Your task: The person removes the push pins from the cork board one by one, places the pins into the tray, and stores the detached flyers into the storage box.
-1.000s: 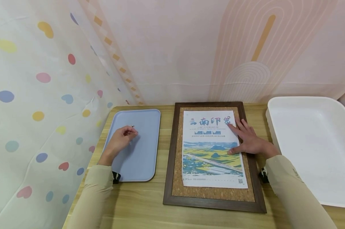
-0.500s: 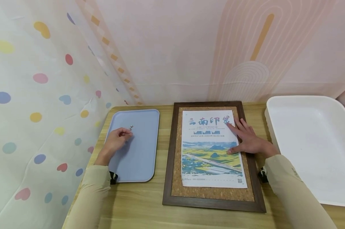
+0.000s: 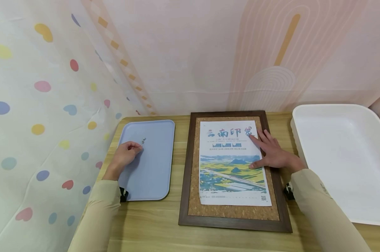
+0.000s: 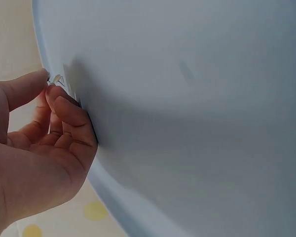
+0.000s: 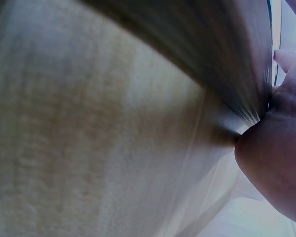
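Over the pale blue tray point(image 3: 158, 175), my left hand point(image 3: 123, 157) pinches a small silvery thumbtack point(image 4: 48, 77) between thumb and index fingertip, its other fingers curled. The fingertips mostly cover it. Just past them, tiny shiny tacks point(image 3: 144, 139) lie on the tray. My right hand point(image 3: 273, 154) is spread over the right edge of a printed poster point(image 3: 230, 147), index finger and thumb pressing the paper. The poster lies on a cork board point(image 3: 237, 211) with a dark wood frame point(image 3: 234, 223). Near that index fingertip, a small round tack head point(image 3: 250, 128) shows on the paper.
To the right of the board stands a large white plastic tub point(image 3: 341, 164). Everything rests on a wood-grain table point(image 3: 152, 224), backed by a patterned curtain point(image 3: 196, 59). A dotted curtain point(image 3: 51, 115) hangs along the left side.
My left hand has drawn back a little to the left, uncovering more of the tacks on the tray. The right hand keeps its place on the poster; the whole head view has shifted slightly.
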A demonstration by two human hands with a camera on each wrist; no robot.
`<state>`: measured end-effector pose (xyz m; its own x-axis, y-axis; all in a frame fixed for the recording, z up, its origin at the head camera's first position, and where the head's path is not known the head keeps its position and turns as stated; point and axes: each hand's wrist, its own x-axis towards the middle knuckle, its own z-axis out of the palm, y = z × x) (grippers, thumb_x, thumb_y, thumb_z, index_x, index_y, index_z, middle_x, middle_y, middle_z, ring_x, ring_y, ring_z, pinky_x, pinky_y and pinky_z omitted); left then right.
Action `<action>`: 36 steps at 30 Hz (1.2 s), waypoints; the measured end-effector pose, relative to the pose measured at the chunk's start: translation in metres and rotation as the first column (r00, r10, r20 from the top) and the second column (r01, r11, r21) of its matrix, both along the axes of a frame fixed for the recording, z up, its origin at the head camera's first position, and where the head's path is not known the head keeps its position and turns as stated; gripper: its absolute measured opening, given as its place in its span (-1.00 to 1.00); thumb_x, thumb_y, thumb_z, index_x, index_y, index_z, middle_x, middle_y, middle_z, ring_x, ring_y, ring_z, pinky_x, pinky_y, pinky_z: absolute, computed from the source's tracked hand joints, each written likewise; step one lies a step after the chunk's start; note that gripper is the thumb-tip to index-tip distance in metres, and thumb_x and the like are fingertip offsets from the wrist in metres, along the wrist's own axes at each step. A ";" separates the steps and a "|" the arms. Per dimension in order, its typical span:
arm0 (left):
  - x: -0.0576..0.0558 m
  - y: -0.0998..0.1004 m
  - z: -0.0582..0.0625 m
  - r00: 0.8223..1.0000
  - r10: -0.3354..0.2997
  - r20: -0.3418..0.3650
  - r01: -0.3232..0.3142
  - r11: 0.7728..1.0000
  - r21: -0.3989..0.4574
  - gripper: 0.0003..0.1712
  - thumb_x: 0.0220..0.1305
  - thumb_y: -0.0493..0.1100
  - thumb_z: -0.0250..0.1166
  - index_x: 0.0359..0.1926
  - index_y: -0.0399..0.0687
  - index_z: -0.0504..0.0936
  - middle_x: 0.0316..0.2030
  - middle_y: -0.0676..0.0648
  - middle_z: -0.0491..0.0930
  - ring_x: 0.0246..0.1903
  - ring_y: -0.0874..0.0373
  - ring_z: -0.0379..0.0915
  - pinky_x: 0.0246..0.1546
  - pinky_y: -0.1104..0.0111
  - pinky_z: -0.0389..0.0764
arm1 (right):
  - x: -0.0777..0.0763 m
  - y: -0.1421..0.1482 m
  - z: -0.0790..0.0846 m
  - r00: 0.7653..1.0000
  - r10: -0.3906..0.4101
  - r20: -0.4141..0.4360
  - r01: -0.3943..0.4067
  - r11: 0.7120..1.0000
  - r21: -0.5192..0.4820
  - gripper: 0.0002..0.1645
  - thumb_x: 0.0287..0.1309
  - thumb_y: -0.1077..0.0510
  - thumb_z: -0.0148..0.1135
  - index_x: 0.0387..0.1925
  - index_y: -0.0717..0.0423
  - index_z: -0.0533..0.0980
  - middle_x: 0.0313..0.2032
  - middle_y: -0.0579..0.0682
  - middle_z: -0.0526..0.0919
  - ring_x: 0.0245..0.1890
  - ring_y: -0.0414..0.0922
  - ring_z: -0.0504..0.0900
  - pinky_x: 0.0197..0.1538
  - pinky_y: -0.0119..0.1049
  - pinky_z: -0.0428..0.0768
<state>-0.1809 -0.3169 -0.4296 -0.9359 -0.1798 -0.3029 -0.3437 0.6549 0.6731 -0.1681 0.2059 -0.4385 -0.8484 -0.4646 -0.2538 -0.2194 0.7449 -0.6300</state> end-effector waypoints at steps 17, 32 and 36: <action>-0.003 -0.001 -0.003 1.000 0.005 0.030 -0.005 1.000 -0.007 -0.67 0.47 -0.12 0.10 0.03 -0.30 0.54 -0.03 -0.22 0.51 -0.10 0.00 0.36 -0.15 0.29 0.35 | -0.001 -0.001 -0.001 1.000 -0.001 0.003 0.001 1.000 -0.004 0.44 -0.12 -0.29 0.50 0.58 0.03 -0.16 0.53 0.20 -0.52 0.49 0.22 -0.63 0.35 0.39 -0.48; -0.004 0.000 -0.005 1.000 -0.013 0.024 0.014 0.999 -0.039 -0.67 0.49 -0.10 0.08 0.03 -0.28 0.55 0.03 -0.25 0.51 -0.06 -0.03 0.39 -0.11 0.28 0.38 | -0.001 0.000 0.000 1.000 0.002 0.010 -0.002 1.000 0.006 0.44 -0.11 -0.29 0.50 0.58 0.02 -0.18 0.53 0.20 -0.54 0.49 0.22 -0.64 0.35 0.40 -0.46; -0.003 0.000 -0.004 1.000 -0.015 0.020 0.016 0.999 -0.046 -0.67 0.49 -0.10 0.09 0.03 -0.29 0.56 0.03 -0.26 0.52 -0.06 -0.02 0.39 -0.12 0.29 0.38 | -0.001 -0.001 0.000 1.000 0.001 0.009 -0.001 1.000 0.009 0.44 -0.11 -0.30 0.50 0.58 0.01 -0.18 0.53 0.19 -0.54 0.49 0.22 -0.64 0.35 0.40 -0.46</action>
